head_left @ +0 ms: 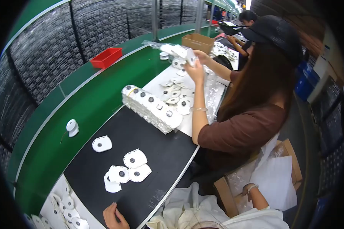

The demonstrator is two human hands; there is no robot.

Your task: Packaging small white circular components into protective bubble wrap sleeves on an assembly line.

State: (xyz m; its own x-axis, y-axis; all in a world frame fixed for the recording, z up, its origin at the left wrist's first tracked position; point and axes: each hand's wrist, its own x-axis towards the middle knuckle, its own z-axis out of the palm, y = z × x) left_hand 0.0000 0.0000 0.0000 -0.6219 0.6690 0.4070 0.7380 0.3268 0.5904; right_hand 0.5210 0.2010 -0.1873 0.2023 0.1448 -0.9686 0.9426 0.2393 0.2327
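My left hand [114, 216] lies at the near edge of the black mat [164, 147], its thumb apart from the fingers and nothing in it. Just beyond it, several flat white round-ended pieces with dark round centres [135, 158] lie overlapping, and a single white piece [102, 144] sits apart farther off. Off to the right, my right hand [250, 191] reaches down into an open cardboard box [224, 198], beside a white sheet [274, 185] and clear plastic wrap. Its fingers are mostly hidden. A row of similar pieces wrapped in clear plastic [151, 108] lies at the mat's far end.
A co-worker [248, 122] at the right holds a white item in clear wrap; another person [248, 17] works farther back. More white pieces [67, 210] pile at the lower left. A white spool [72, 128] stands on the green conveyor [99, 97], with a red bin [106, 58] behind.
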